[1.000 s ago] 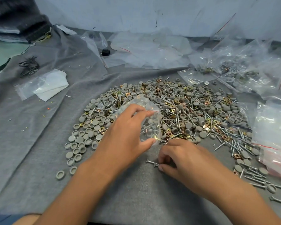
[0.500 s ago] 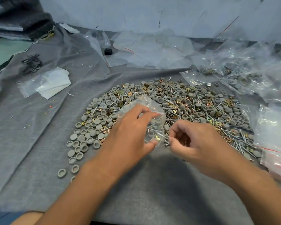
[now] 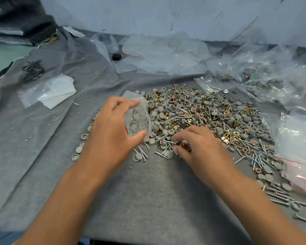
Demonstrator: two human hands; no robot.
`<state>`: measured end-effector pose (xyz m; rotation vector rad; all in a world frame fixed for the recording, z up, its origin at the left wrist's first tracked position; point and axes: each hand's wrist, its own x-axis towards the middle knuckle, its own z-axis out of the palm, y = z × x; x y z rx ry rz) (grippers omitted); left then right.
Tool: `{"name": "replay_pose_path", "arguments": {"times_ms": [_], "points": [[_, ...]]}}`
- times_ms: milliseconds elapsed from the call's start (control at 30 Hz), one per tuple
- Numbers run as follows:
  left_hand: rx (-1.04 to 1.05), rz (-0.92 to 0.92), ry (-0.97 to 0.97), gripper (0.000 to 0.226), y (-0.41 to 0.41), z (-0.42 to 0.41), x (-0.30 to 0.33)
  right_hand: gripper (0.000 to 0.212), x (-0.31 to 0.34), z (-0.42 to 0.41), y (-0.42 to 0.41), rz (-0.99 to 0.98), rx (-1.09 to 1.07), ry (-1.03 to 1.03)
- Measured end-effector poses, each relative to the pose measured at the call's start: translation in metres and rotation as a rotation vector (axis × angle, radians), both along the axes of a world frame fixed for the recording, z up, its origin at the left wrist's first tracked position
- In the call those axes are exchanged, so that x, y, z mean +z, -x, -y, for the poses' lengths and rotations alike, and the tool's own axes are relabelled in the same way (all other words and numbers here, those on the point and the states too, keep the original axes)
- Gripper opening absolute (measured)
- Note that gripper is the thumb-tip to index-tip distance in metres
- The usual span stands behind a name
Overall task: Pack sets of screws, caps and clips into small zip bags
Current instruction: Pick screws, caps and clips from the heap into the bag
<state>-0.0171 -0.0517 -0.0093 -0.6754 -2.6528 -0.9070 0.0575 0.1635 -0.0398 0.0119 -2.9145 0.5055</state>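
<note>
Left hand (image 3: 111, 128) pinching small clear bag (image 3: 140, 119) between thumb and fingers, mouth held open above near edge of pile (image 3: 201, 117), a few screws and caps faintly visible inside. Right hand (image 3: 200, 147) curled on pile, fingertips closed on copper-coloured clips (image 3: 184, 145). Larger bags (image 3: 265, 80) at far right holding screws and clips, flat empty bags (image 3: 48, 91) lying left on grey cloth (image 3: 148, 200).

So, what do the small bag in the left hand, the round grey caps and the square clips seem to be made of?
Small bag: thin clear plastic film, glossy; the parts behind it show through.
Grey caps: probably moulded plastic, matte and evenly grey.
Clips: likely plated sheet metal, with a shiny gold to copper tone.
</note>
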Motion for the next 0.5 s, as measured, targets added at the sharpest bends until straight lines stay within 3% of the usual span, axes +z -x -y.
{"name": "replay_pose_path", "arguments": {"times_ms": [167, 400, 500], "points": [[-0.094, 0.003, 0.110, 0.071, -0.006, -0.008, -0.006, 0.019, -0.003, 0.008, 0.003, -0.005, -0.013, -0.128], [-0.103, 0.022, 0.088, 0.070, -0.009, -0.009, -0.005, 0.016, 0.001, 0.016, -0.005, 0.049, -0.122, -0.301], [-0.123, 0.035, 0.106, 0.068, -0.013, -0.013, -0.006, 0.017, 0.001, 0.014, -0.005, 0.073, -0.125, -0.196]]}}
